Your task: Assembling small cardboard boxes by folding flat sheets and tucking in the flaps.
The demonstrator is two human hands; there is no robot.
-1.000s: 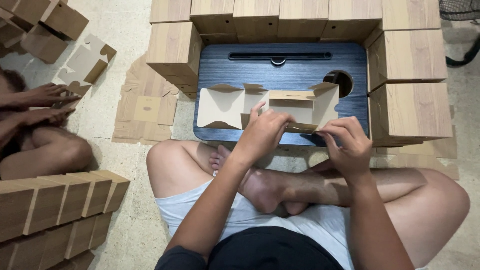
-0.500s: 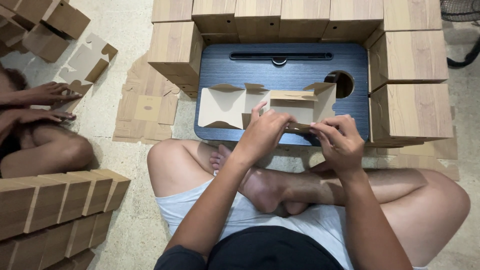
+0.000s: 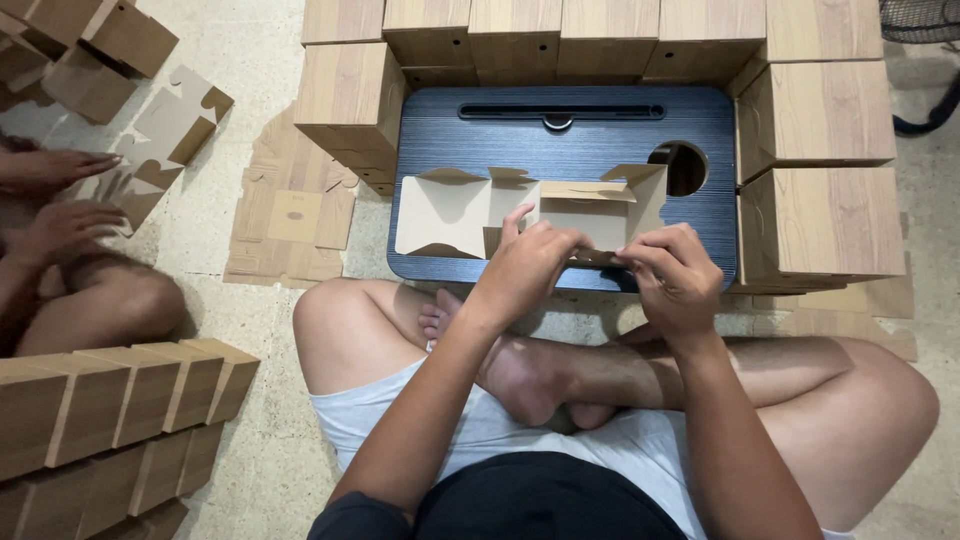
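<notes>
While lying on the ribbed blue table (image 3: 500,135), the flat cardboard box (image 3: 450,212) is being pinched at six o'clock by both grips, left hand (image 3: 525,268) and right hand (image 3: 675,280).

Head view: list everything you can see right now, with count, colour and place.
Half-folded cardboard box blank: one, tan, on the lap desk, both hands on its near edge.
Dark blue lap desk: one, on the floor ahead of the crossed legs.
Folded wood-grain cardboard boxes: many, tan, stacked around the desk and at lower left.
Flat cardboard blanks: several, tan, on the floor left of the desk.
Black fan base: one, top right.
Co-worker's hands: two, far left.
Left hand: pinching the blank.
Right hand: pinching the blank.
</notes>
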